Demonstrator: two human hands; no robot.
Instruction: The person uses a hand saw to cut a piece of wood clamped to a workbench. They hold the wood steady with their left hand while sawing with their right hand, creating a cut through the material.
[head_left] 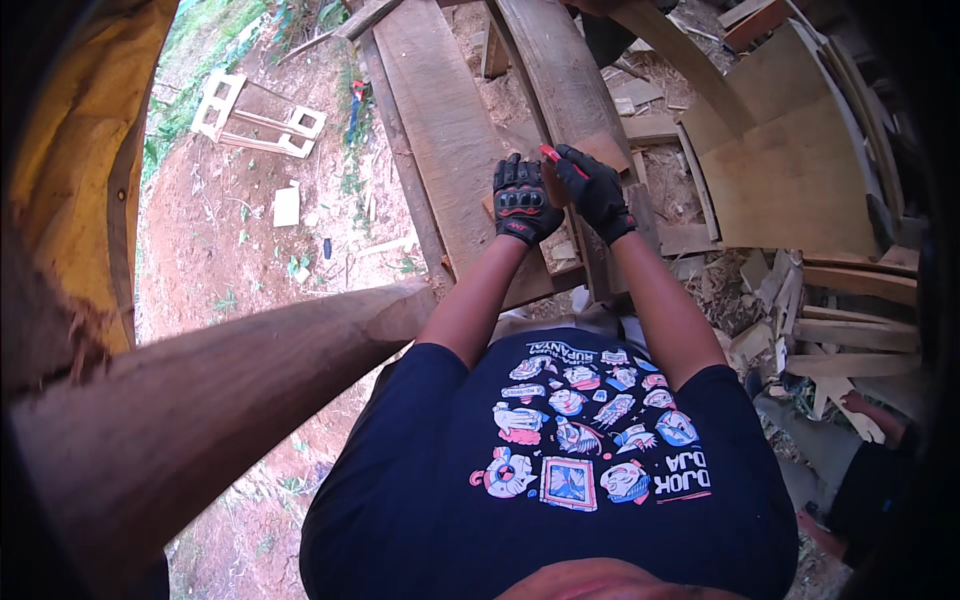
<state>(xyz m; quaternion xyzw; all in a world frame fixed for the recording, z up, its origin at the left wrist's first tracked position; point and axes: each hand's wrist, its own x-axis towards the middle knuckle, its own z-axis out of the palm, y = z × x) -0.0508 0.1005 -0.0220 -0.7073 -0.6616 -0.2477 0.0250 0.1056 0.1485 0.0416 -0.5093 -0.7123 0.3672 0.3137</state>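
Note:
Both my hands wear black gloves with red trim and meet over the wooden bench. My left hand [524, 203] lies back up, its fingers side by side and bent over a small reddish-brown piece of wood [556, 186]. From the other side my right hand [594, 188] grips the same piece, its fingers pointing up and left. The undersides of both hands are hidden. Beneath them run two long, thick planks, the left plank [432, 90] and the right plank [560, 70], with a gap between. A flat orange-brown board [608, 151] shows beyond my right hand.
A thick wooden post [230, 390] slants across at the left. Bent plywood sheets [790, 150] stand at the right, above stacked offcuts [855, 330]. On the ground lie a pale wooden frame [258, 115] and a saw-like tool [356, 108]. Another person's arm [875, 415] shows at lower right.

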